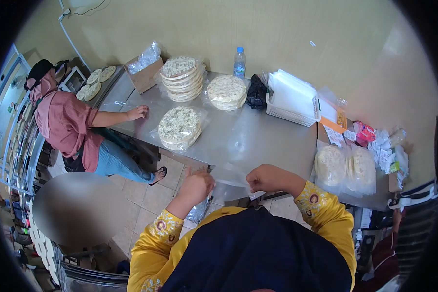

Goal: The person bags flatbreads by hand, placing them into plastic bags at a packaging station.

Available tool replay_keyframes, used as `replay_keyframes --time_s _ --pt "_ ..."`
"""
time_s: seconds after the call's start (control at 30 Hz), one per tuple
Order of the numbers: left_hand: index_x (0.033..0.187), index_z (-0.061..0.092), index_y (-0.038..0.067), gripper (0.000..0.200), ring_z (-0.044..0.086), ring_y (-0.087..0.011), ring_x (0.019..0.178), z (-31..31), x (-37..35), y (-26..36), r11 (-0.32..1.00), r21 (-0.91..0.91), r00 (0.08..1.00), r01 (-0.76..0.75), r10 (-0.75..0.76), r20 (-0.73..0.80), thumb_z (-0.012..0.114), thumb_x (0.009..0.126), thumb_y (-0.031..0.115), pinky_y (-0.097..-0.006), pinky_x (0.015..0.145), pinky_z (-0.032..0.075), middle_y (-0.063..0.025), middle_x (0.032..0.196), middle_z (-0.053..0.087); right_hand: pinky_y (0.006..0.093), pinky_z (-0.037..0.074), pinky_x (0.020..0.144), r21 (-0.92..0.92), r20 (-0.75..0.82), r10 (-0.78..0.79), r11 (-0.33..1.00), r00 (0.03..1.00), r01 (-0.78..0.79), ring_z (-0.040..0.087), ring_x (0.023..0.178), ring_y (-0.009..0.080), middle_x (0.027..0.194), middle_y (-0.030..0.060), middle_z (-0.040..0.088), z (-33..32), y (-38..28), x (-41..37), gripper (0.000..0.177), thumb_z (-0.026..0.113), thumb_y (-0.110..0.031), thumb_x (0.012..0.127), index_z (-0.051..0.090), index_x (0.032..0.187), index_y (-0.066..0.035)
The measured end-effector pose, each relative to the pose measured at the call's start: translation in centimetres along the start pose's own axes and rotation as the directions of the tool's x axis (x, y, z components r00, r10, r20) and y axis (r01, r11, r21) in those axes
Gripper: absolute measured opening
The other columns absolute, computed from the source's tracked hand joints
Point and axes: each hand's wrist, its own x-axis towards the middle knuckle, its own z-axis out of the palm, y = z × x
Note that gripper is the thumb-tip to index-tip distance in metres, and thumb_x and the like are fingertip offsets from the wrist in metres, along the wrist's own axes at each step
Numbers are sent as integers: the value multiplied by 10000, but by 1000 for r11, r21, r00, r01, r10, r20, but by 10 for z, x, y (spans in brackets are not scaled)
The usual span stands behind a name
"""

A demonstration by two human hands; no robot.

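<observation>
A clear plastic bag is stretched between my two hands at the near edge of the steel table. My left hand is closed at the bag's left side, its fingertips partly blurred. At the opposite side my right hand pinches the bag's edge. Beyond my left hand lies a stack of bagged flat round breads with a speckled topping. Behind it rise a taller stack and a lower one, both of similar rounds.
A white basket of plastic sheets, a black bag and a water bottle line the wall. Packed rounds lie to the right. At left, a co-worker in pink reaches over the steel table. A cardboard box stands behind.
</observation>
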Motion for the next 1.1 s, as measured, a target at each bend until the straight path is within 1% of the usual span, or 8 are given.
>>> replay_keyframes --time_s 0.2,0.37,0.43,0.63,0.73,0.87,0.97,1.1 --pt "970 650 42 374 606 -326 977 49 -18 -21 900 -353 967 -253 229 -109 491 660 -95 -340 855 493 -137 1069 634 372 463 641 5 119 73 997 990 -74 616 702 276 694 119 608 3 36 10 122 680 -134 718 611 768 -47" --pt "1062 622 11 440 580 -351 1031 47 -16 -5 905 -425 998 2 -30 -58 433 680 -97 -371 900 462 -214 1089 608 392 479 707 109 -401 -303 921 864 374 614 757 303 865 151 622 24 34 44 235 647 -185 800 619 997 -60" --pt "1078 613 7 446 581 -355 1027 34 -8 4 869 -481 992 115 -123 15 431 683 -94 -374 893 464 -218 1089 607 385 478 764 339 -129 -235 903 963 265 610 874 306 936 151 625 20 18 57 273 613 -232 841 602 1048 -54" --pt "1134 574 -12 476 584 -363 1017 23 15 12 899 -361 946 248 -305 -111 442 685 -97 -382 885 467 -236 1102 593 404 446 847 -108 489 124 991 863 -81 573 1010 331 1073 211 608 37 37 104 540 367 -495 939 581 1139 -42" --pt "1145 576 -2 500 579 -364 1027 30 21 9 877 -360 908 319 -391 -148 446 675 -114 -382 890 463 -235 1095 597 418 433 867 274 692 -187 962 697 -14 565 1038 317 1074 224 606 71 85 128 676 264 -573 937 567 1165 -14" --pt "1139 569 -17 487 571 -372 1037 42 25 19 770 -416 844 483 -537 -15 431 683 -120 -388 899 461 -247 1110 586 313 479 803 710 354 -416 702 838 49 596 953 178 1079 107 614 -6 119 141 450 476 -389 943 568 1149 1" --pt "1174 548 -21 518 570 -363 1058 45 22 27 653 -487 768 580 -638 60 430 679 -120 -384 912 457 -258 1120 580 288 521 661 971 -129 180 224 975 87 600 782 131 895 23 611 -61 172 162 221 596 -168 873 579 1067 -64" --pt "1202 530 -23 529 572 -347 1073 68 5 25 531 -551 692 644 -711 125 453 683 -90 -372 919 454 -258 1121 583 285 512 633 946 -321 730 276 604 169 597 801 150 926 44 597 -84 291 223 344 669 -174 776 546 1066 -36"
